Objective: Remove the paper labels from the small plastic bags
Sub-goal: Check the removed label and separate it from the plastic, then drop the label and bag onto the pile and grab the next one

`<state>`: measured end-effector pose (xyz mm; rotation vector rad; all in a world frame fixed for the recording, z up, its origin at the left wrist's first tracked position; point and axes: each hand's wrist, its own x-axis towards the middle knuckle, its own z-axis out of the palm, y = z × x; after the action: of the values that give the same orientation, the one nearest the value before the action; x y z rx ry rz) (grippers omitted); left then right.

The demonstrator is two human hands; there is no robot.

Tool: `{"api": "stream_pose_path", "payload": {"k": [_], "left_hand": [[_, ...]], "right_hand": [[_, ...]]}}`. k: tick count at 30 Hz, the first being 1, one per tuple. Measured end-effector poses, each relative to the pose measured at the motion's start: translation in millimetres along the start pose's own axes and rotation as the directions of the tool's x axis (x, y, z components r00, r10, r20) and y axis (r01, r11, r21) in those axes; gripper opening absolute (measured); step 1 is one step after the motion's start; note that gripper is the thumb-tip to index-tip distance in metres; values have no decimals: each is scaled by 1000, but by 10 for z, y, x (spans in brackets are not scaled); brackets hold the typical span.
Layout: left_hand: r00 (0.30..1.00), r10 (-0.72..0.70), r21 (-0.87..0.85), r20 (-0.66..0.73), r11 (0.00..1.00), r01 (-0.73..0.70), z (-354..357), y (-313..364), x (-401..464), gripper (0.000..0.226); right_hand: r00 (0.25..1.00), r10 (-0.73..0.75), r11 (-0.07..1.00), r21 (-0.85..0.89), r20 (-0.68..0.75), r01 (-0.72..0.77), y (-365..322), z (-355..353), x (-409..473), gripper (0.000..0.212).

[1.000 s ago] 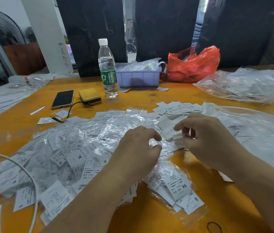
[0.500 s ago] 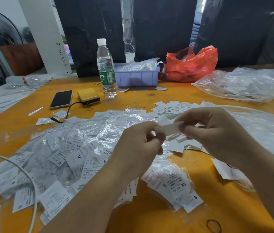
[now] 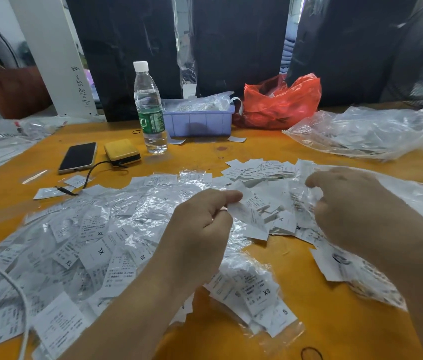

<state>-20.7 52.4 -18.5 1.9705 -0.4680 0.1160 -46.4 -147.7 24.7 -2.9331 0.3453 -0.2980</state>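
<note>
Orange table point(image 3: 296, 149); left hand point(image 3: 200, 229) pinches paper label point(image 3: 248, 216).

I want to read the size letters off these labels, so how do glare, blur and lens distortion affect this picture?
Head view: glare glints off the pile of small plastic bags, veiling some print; the XS label and XL label read clearly; the right hand is motion-blurred; the wide-angle lens bends the table edge and the frame's margins.
</note>
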Motion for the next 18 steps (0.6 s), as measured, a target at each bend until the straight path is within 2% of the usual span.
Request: {"api": "stream_pose_path", "payload": {"k": [2, 4, 7, 9, 11, 14, 18], "left_hand": [[1000, 3, -16, 19, 1000, -3, 16, 13, 1, 48], [1000, 16, -30, 25, 999, -16, 33, 24, -6, 49], [999, 45, 10, 25, 999, -45, 51, 48, -32, 47], [998, 53, 50, 18, 997, -54, 66, 44, -40, 46], [999, 46, 58, 20, 997, -47, 65, 38, -43, 46], [998, 54, 66, 16, 996, -55, 73, 41, -45, 46], [996, 87, 87, 32, 992, -90, 115, 22, -49, 45]], "right_hand": [[996, 6, 999, 35, 93, -9, 5, 6, 3, 38], [986, -67, 992, 115, 150, 50, -30, 27, -8, 51], [974, -175, 979, 134, 145, 155, -62, 74, 14, 57], [984, -145, 987, 86, 104, 136, -18, 65, 37, 55], [995, -74, 997, -33, 69, 76, 74, 44, 55, 49], [991, 10, 979, -205, 134, 17, 140, 63, 61, 40], [978, 38, 980, -197, 207, 4, 119, 156, 84, 39]]}}
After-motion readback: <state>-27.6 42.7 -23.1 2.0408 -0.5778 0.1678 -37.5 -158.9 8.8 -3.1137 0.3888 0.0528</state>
